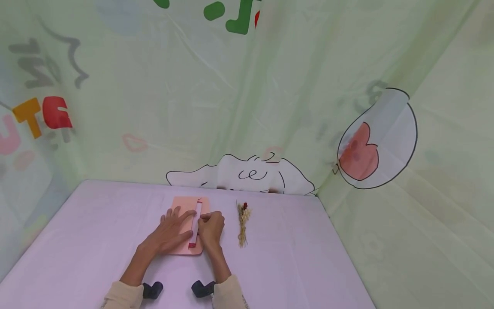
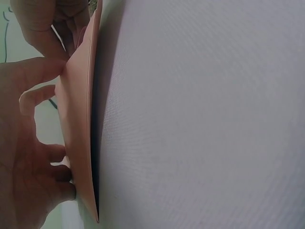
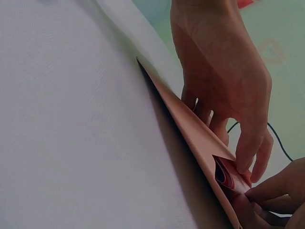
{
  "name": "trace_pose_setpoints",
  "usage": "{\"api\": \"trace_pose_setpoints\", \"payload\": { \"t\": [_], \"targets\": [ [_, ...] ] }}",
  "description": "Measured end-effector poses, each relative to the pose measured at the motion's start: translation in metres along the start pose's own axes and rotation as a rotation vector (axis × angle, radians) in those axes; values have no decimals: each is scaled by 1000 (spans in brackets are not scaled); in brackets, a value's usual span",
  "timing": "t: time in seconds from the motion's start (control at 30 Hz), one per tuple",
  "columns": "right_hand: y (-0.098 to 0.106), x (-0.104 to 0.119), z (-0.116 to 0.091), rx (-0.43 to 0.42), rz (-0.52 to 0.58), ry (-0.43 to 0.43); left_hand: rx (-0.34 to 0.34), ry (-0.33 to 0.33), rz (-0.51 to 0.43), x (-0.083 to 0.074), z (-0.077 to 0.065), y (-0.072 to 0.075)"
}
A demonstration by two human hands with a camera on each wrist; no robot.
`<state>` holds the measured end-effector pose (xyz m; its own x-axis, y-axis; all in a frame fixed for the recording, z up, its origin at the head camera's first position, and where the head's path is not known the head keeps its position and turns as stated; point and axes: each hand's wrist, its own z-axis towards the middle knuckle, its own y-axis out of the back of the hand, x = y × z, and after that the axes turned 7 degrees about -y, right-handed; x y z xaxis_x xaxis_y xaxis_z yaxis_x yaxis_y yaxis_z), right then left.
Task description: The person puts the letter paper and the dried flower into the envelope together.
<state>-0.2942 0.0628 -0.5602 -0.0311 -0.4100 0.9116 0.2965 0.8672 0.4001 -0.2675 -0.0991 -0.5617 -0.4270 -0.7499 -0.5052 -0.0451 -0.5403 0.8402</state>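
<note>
A pink card point(image 1: 180, 201) with rounded corners lies on the table, and a narrow folded strip point(image 1: 195, 224), white with red ends, runs lengthwise along its right side. My left hand point(image 1: 170, 231) is spread over the card, thumb and index fingertips at the strip's left edge. From the other side, my right hand point(image 1: 212, 229) pinches the strip near its middle with thumb and curled index finger. The right wrist view shows layered red folds at the strip's end point(image 3: 229, 177). In the left wrist view the card point(image 2: 78, 124) stands slightly off the cloth along its near edge.
A small bunch of dried flowers point(image 1: 242, 225) with one dark red bloom lies to the right of the card. Pale lilac cloth covers the table point(image 1: 289, 257). Printed curtains point(image 1: 154, 107) hang behind and at both sides. Each wrist carries a black device point(image 1: 153, 290).
</note>
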Motion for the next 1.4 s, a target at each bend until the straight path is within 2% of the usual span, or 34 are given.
{"api": "trace_pose_setpoints", "payload": {
  "t": [0.2, 0.33, 0.57, 0.67, 1.03, 1.17, 1.27, 1.4],
  "targets": [
    [-16, -22, 13, -6, 8, 50, -11, -21, -7, 2, 2, -3],
    [-18, -27, 11, -5, 12, 94, 3, -30, -29, 2, 2, -6],
    [-3, -1, -7, 56, 81, 54, 14, -28, -31, 0, 1, -5],
    [-3, 3, -7, 50, 57, 36, 22, -25, -32, -2, 1, -3],
    [-4, 4, -4, 39, -53, 29, 35, -17, -37, -6, 1, 0],
    [-5, 0, -3, 57, -28, 42, 21, -26, -27, -5, 0, 0],
    [-4, -7, 1, 29, 17, 91, -6, -36, -17, -2, -1, 0],
    [10, -3, 8, -55, -14, 128, -24, -44, -17, 2, 0, 1]
  ]
}}
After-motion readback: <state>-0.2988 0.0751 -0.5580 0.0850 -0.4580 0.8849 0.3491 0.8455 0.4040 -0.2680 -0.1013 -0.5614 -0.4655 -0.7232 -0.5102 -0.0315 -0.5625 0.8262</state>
